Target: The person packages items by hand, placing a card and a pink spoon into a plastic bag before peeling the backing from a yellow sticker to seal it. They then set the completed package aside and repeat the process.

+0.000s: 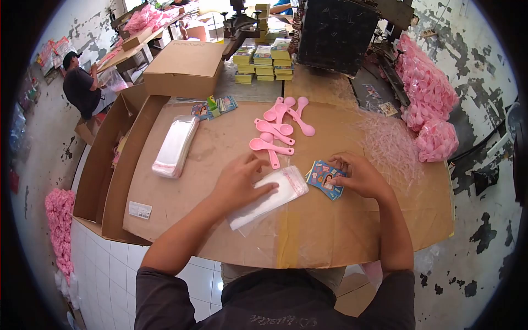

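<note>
In the head view, a stack of clear plastic bags (272, 199) with a pinkish sealing strip lies slantwise on the cardboard. My left hand (242, 181) rests on it, thumb laid across the plastic and fingers apart. To its right is a small fanned pile of blue printed cards (325, 179). My right hand (360, 175) grips the cards at their right side, its thumb over the top one and its fingers curled at the far edge. Several pink plastic scoops (272, 144) lie loosely heaped beyond both hands.
A second bundle of clear bags (176, 146) lies left, near more cards (224, 106). A closed carton (184, 69) and card stacks (264, 58) stand behind. Bunched pink scoops (426, 82) are at right, beside shredded strands (390, 140). Another person (82, 85) works at far left.
</note>
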`<action>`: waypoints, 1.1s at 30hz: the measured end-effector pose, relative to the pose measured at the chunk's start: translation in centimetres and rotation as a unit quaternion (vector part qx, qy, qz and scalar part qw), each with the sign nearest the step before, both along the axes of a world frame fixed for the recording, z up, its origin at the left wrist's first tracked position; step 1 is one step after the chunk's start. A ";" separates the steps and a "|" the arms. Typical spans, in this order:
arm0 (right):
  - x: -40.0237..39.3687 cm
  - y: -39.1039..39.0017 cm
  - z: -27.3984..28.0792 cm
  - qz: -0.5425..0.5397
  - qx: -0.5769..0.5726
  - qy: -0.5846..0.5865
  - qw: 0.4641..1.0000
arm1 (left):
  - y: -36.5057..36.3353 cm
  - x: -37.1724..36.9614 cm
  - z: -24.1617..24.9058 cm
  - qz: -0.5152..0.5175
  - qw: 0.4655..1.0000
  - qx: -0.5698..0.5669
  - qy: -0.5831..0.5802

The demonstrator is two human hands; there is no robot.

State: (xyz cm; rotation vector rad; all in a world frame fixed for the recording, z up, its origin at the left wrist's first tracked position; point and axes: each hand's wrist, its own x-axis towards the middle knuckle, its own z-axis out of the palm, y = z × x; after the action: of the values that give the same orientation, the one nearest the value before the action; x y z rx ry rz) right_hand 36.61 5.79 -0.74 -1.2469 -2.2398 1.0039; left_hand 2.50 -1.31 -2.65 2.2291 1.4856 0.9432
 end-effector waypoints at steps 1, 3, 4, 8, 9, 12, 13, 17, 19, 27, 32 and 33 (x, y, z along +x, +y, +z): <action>0.1 0.3 -0.4 -0.002 -0.020 0.011 1.000 | 0.1 0.2 -0.8 -0.014 0.999 0.019 0.029; 0.1 0.7 -0.4 -0.016 -0.061 0.025 0.998 | 0.5 0.2 -1.3 -0.004 1.000 -0.011 0.010; 0.0 0.8 -0.2 -0.029 -0.084 0.028 0.996 | 0.5 0.3 -1.3 0.008 0.998 -0.050 -0.021; 0.0 0.8 -0.6 -0.052 -0.084 0.083 0.992 | 0.1 0.5 -0.1 0.033 0.965 -0.193 -0.173; -0.1 0.7 -0.5 -0.057 -0.041 0.070 0.995 | 0.1 0.6 -0.1 0.030 0.971 -0.175 -0.158; -0.9 0.3 0.2 -0.063 0.036 0.075 0.995 | 0.2 0.4 -0.1 0.024 0.985 -0.122 -0.121; -1.3 0.1 0.4 -0.059 0.026 0.105 0.992 | 0.3 0.3 -0.2 0.023 0.987 -0.107 -0.113; -3.4 -1.4 -0.4 -0.038 0.004 0.190 0.981 | 1.0 -0.1 -1.7 -0.058 0.963 -0.064 -0.256; -4.4 -2.1 -0.9 -0.021 0.029 0.187 0.982 | 0.5 0.0 -0.7 -0.099 0.894 -0.203 -0.387; -5.9 -3.4 0.0 -0.046 -0.022 0.336 0.941 | -0.4 1.0 -0.2 -0.106 0.853 -0.284 -0.426; -5.9 -3.5 -0.2 -0.028 -0.015 0.318 0.948 | -0.6 1.3 -0.1 -0.100 0.865 -0.281 -0.403; -5.8 -3.6 0.2 -0.007 0.037 0.262 0.964 | -0.7 1.4 0.1 -0.103 0.859 -0.290 -0.408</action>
State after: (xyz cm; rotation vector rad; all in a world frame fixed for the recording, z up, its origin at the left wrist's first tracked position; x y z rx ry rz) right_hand 30.84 2.22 -0.55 -0.8366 -1.8332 1.0818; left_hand 3.93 -2.03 -2.50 1.2585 0.9230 1.0049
